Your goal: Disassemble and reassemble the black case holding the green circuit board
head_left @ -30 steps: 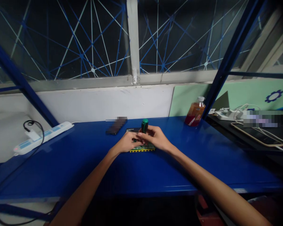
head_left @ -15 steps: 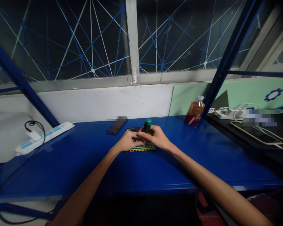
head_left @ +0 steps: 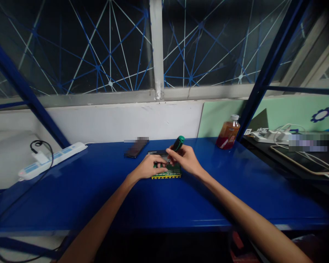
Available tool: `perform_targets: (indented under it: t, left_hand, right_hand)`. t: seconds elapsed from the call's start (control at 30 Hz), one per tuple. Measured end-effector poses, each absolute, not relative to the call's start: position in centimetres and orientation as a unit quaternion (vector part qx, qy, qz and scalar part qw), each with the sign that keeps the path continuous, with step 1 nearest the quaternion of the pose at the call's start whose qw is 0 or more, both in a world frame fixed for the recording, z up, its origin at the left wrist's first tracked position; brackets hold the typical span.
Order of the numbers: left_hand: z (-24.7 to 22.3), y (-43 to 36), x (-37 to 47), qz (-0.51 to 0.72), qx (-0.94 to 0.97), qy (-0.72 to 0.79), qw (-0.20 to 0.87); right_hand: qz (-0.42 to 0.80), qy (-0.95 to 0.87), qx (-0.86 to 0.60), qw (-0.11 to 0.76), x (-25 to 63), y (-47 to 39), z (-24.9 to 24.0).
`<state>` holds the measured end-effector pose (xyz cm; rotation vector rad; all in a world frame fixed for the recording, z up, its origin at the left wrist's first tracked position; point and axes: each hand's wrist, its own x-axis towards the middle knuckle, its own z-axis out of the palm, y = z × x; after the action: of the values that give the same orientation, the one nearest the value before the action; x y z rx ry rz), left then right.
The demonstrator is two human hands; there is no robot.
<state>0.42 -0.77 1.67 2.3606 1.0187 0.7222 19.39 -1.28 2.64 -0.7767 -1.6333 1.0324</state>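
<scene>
- Grasping the screwdriver (head_left: 179, 143) in the right hand (head_left: 188, 157) at frame centre, with the grip closed around the green and black handle.
- Leaning the handle toward the upper right, perhaps for a clearer view past the fingers to the narrow shaft.
- Resting the left hand (head_left: 148, 166) at the left side of the board (head_left: 176, 167), probably to steady it; cannot tell whether the left grip is pinching the shaft, the board or some small part.
- Seeing the board low in the centre, flat on the blue surface (head_left: 142, 204) between both forearms, likely put there for easy reach by either hand.
- Noting a yellow edge (head_left: 166, 177) with dark notches on the near side, turned toward the person.
- Finding a phone (head_left: 136, 148) just left of upper centre, beyond the left hand, perhaps set back to leave elbow room.
- Spotting a power strip (head_left: 55, 159) at the left, angled along the surface, with a plug (head_left: 40, 157) and black cable attached.
- Placing a capped bottle (head_left: 228, 133) at the right rear; showing a label, too small to read.
- Making out a gear emblem (head_left: 321, 115) on the green panel at the right; reading no brand or clear word anywhere.
</scene>
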Motion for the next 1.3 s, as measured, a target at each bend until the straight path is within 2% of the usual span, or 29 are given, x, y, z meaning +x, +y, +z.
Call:
perform_targets:
  t: [0.17,0.3,0.53,0.7,0.83,1.0,1.2,1.3]
  left_hand:
    - [1.3,-0.6,0.6,0.272,0.853,0.395,0.205]
    - [1.3,-0.6,0.2,0.270,0.854,0.422,0.139]
    - [2.1,-0.6,2.3,0.239,0.891,0.382,0.047]
    - [1.7,0.0,6.8,0.209,0.910,0.357,0.003]
    - [1.1,0.3,8.9,0.204,0.904,0.376,-0.016]
    - [1.6,0.7,6.8,0.241,0.884,0.401,0.022]
    - [2.2,0.6,1.6,0.287,0.840,0.418,0.191]
    - [2.4,0.5,-0.4,0.315,0.826,0.413,0.217]
  right_hand:
    - [0.424,-0.674,-0.324,0.510,19.4,-1.4,2.9]
    - [0.395,-0.679,-0.333,0.522,19.7,-1.1,3.1]
    - [0.256,-0.642,-0.401,0.602,22.7,0.7,4.2]
    - [0.140,-0.649,-0.452,0.596,24.8,1.3,4.6]
    - [0.106,-0.656,-0.467,0.584,25.3,1.4,4.8]
    - [0.126,-0.671,-0.464,0.565,24.9,1.0,4.8]
    - [0.275,-0.672,-0.448,0.521,22.1,0.9,4.0]
    - [0.307,-0.702,-0.424,0.484,19.8,1.0,4.1]
